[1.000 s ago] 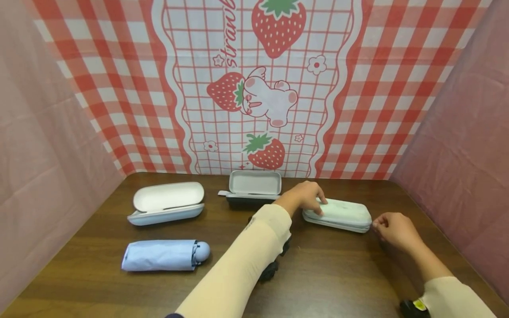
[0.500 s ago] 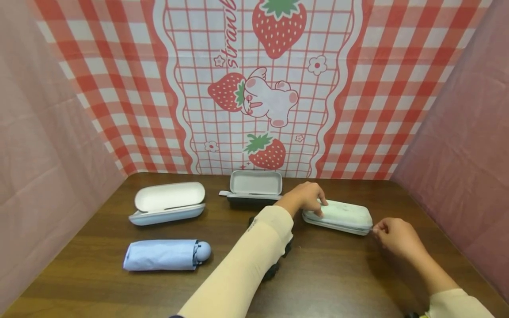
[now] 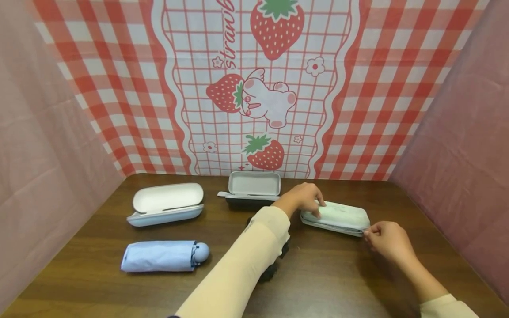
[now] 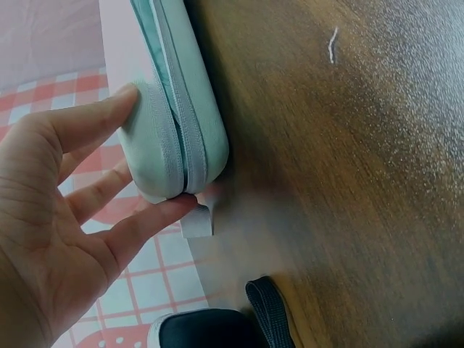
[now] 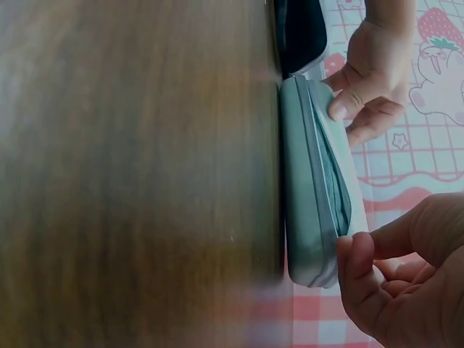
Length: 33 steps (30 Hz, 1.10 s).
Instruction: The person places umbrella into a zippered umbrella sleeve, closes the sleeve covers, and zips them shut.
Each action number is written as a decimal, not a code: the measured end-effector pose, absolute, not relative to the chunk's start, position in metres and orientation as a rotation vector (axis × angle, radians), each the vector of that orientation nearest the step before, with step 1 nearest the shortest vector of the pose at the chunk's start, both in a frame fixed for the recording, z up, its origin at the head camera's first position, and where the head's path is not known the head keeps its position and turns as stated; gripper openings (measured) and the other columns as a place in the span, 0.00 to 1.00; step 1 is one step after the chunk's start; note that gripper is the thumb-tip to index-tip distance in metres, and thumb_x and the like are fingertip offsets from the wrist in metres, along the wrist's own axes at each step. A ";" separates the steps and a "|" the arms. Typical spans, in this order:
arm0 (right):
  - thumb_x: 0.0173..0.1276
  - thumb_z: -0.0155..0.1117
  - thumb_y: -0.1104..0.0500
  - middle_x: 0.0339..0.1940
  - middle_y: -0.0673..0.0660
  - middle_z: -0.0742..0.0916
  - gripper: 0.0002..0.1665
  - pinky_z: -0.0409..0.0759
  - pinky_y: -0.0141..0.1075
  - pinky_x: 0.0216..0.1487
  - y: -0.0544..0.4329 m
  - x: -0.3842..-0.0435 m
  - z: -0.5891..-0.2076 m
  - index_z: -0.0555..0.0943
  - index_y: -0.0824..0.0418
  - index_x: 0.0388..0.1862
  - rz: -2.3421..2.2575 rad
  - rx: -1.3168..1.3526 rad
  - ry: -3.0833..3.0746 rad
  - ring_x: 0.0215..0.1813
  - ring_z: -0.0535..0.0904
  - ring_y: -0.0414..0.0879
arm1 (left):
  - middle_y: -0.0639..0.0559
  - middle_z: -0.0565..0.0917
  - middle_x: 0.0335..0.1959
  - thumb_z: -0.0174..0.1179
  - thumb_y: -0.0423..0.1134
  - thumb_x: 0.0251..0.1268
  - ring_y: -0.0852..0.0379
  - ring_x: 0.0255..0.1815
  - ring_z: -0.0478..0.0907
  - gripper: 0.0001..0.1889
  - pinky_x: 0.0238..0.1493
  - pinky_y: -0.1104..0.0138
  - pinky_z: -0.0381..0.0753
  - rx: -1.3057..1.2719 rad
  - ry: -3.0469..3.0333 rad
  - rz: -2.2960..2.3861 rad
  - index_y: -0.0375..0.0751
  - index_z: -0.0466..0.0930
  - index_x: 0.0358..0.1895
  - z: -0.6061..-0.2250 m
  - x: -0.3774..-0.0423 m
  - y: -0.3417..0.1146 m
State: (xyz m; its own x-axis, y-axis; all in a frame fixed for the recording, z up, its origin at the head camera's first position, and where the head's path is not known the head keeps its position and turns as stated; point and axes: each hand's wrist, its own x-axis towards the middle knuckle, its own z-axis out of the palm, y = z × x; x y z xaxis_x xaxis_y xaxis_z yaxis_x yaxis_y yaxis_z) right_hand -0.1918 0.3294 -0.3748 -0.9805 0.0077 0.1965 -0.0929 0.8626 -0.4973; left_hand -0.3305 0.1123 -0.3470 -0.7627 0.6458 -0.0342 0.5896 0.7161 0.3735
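Observation:
A mint-green zippered case (image 3: 342,216) lies on the table's right half, its lid down. Along the near side, the zipper seam stands parted, with a dark gap (image 5: 335,192) plain in the right wrist view. My left hand (image 3: 304,196) holds the case's left end, thumb on the lid and a finger against the rounded end, as the left wrist view (image 4: 80,196) shows. At the near right corner my right hand (image 3: 389,240) pinches the seam where the zipper pull sits; the fingertips (image 5: 355,250) hide the pull itself.
Left of the case stands an open black case (image 3: 254,183) with a grey lining. Farther left are an open light-blue case (image 3: 167,216) with a white lining and a folded blue umbrella (image 3: 159,256). A checkered strawberry cloth (image 3: 270,101) hangs behind the table.
My right hand has moved left and slightly nearer, round the case's right corner, and a gap now shows along the near seam. The left hand stays in place.

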 end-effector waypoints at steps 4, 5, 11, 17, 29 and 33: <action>0.67 0.61 0.64 0.15 0.50 0.81 0.13 0.70 0.33 0.22 0.323 -0.191 -0.376 0.82 0.66 0.23 0.857 0.031 -2.821 0.19 0.76 0.42 | 0.64 0.82 0.52 0.77 0.49 0.48 0.66 0.46 0.77 0.15 0.40 0.75 0.74 0.993 2.765 0.520 0.60 0.89 0.42 -0.347 -0.330 0.111; 0.67 0.61 0.64 0.16 0.50 0.82 0.12 0.71 0.33 0.21 0.320 -0.192 -0.376 0.82 0.67 0.24 0.900 0.024 -2.817 0.19 0.76 0.41 | 0.65 0.82 0.52 0.77 0.49 0.48 0.66 0.46 0.77 0.15 0.40 0.75 0.74 0.987 2.769 0.519 0.60 0.89 0.41 -0.347 -0.330 0.111; 0.65 0.62 0.66 0.17 0.51 0.83 0.10 0.74 0.30 0.22 0.302 -0.202 -0.379 0.83 0.70 0.26 1.009 0.027 -2.802 0.19 0.78 0.41 | 0.64 0.83 0.52 0.76 0.51 0.49 0.65 0.49 0.77 0.16 0.44 0.74 0.75 1.011 2.774 0.515 0.61 0.88 0.43 -0.348 -0.329 0.113; 0.64 0.63 0.66 0.17 0.51 0.83 0.10 0.74 0.30 0.21 0.287 -0.216 -0.379 0.85 0.70 0.26 0.993 0.070 -2.825 0.19 0.79 0.40 | 0.65 0.83 0.52 0.75 0.53 0.49 0.64 0.53 0.77 0.17 0.49 0.73 0.75 0.986 2.807 0.495 0.62 0.88 0.45 -0.351 -0.329 0.116; 0.65 0.61 0.69 0.20 0.57 0.85 0.09 0.81 0.33 0.23 0.271 -0.222 -0.382 0.83 0.77 0.30 1.175 0.137 -2.794 0.20 0.81 0.44 | 0.66 0.81 0.55 0.73 0.53 0.52 0.63 0.57 0.75 0.18 0.55 0.72 0.73 0.988 2.770 0.521 0.63 0.87 0.48 -0.352 -0.332 0.116; 0.65 0.61 0.71 0.22 0.60 0.86 0.08 0.82 0.36 0.25 0.274 -0.221 -0.378 0.82 0.79 0.33 1.197 0.175 -2.813 0.22 0.82 0.45 | 0.64 0.80 0.59 0.72 0.52 0.54 0.63 0.60 0.73 0.19 0.57 0.71 0.73 0.974 2.733 0.544 0.63 0.86 0.51 -0.353 -0.332 0.114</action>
